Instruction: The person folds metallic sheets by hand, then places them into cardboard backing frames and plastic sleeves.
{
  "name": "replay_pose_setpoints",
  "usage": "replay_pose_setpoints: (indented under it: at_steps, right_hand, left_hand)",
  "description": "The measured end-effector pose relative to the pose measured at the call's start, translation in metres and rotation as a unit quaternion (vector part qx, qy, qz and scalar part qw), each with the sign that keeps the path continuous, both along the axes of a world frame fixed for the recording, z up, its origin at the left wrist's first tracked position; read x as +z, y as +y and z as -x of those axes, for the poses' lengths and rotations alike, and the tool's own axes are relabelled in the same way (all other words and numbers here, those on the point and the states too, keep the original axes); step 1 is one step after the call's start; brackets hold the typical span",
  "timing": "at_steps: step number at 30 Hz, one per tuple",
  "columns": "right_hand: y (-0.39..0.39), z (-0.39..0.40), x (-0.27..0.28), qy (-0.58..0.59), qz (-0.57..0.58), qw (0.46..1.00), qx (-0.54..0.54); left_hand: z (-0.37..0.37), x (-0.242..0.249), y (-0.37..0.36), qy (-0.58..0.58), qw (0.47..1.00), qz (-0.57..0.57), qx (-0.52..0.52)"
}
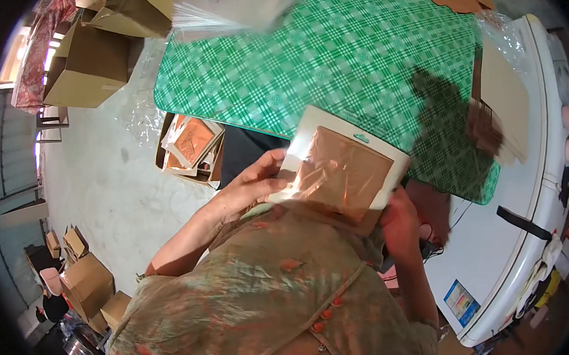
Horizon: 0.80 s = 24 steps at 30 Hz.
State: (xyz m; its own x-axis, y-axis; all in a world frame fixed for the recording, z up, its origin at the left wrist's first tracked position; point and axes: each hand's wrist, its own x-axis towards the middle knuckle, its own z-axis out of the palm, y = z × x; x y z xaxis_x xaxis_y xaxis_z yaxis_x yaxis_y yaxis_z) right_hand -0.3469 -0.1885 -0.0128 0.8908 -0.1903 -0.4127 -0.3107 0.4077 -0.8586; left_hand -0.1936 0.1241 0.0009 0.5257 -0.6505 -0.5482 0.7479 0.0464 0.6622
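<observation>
Between my hands, close to my body, is a flat white card package point(288, 162) with a hang hole at its top edge. Its large window shows something copper-brown under shiny, wrinkled clear film. My left hand point(263, 175) grips the package's left edge, thumb on the front. At the lower right edge, my right hand point(400, 217) closes on the card, partly in shadow. The package is tilted, and its upper part overlaps the near edge of the green checked tabletop point(291, 79).
A stack of clear plastic sleeves point(224, 8) lies at the table's far left. White cards point(504, 100) are piled at the right, beside a white appliance point(483, 257). Below the table's left edge, a carton point(191, 146) holds similar packages. Cardboard boxes point(94, 65) stand left.
</observation>
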Motion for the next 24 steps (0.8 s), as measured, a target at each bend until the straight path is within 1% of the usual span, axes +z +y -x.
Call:
replay_pose_setpoints:
  at_steps: [1, 3, 4, 5, 7, 10, 13, 16, 19, 20, 22, 24]
  right_hand:
    - [0.007, -0.003, 0.0, -0.002, 0.165, 0.985, 0.053]
    - [0.014, -0.006, 0.012, 0.024, 0.147, 0.986, 0.078]
    - [0.018, -0.008, 0.011, 0.094, 0.011, 0.996, 0.01]
    - [0.022, -0.01, 0.013, 0.078, 0.014, 0.997, -0.001]
    - [0.028, -0.013, 0.016, 0.047, 0.019, 0.998, -0.024]
    - [0.013, -0.002, 0.016, 0.097, 0.127, 0.985, 0.066]
    - [0.016, 0.007, 0.01, 0.113, 0.125, 0.982, 0.079]
    - [0.024, 0.007, 0.006, 0.111, 0.111, 0.986, 0.054]
    - [0.02, 0.01, -0.009, 0.111, 0.165, 0.978, 0.071]
    - [0.017, 0.013, -0.009, 0.103, 0.18, 0.975, 0.081]
    - [0.015, 0.0, 0.01, 0.087, 0.213, 0.968, 0.101]
    - [0.018, -0.007, 0.012, 0.063, 0.157, 0.984, 0.057]
  left_hand:
    - [-0.001, -0.001, 0.0, 0.001, 1.0, -0.001, 0.009]
    - [-0.003, -0.01, -0.001, 0.002, 1.0, -0.002, 0.025]
    - [-0.005, -0.018, 0.002, 0.02, 0.999, 0.007, 0.029]
    - [-0.005, -0.023, 0.004, 0.027, 0.999, 0.012, 0.022]
    - [-0.012, -0.005, -0.002, 0.044, 0.999, 0.023, 0.007]
    - [-0.007, -0.02, 0.005, -0.029, 0.999, -0.034, -0.011]
    - [-0.008, -0.026, 0.014, -0.07, 0.996, -0.023, -0.053]
    - [-0.01, -0.025, 0.026, -0.052, 0.99, -0.066, -0.113]
    - [-0.008, -0.013, 0.025, 0.009, 0.997, -0.02, -0.076]
    - [-0.007, -0.008, 0.022, -0.014, 0.997, -0.012, -0.072]
    - [-0.006, -0.001, 0.017, -0.063, 0.996, 0.007, -0.062]
    - [-0.011, -0.01, 0.022, -0.067, 0.992, 0.028, -0.102]
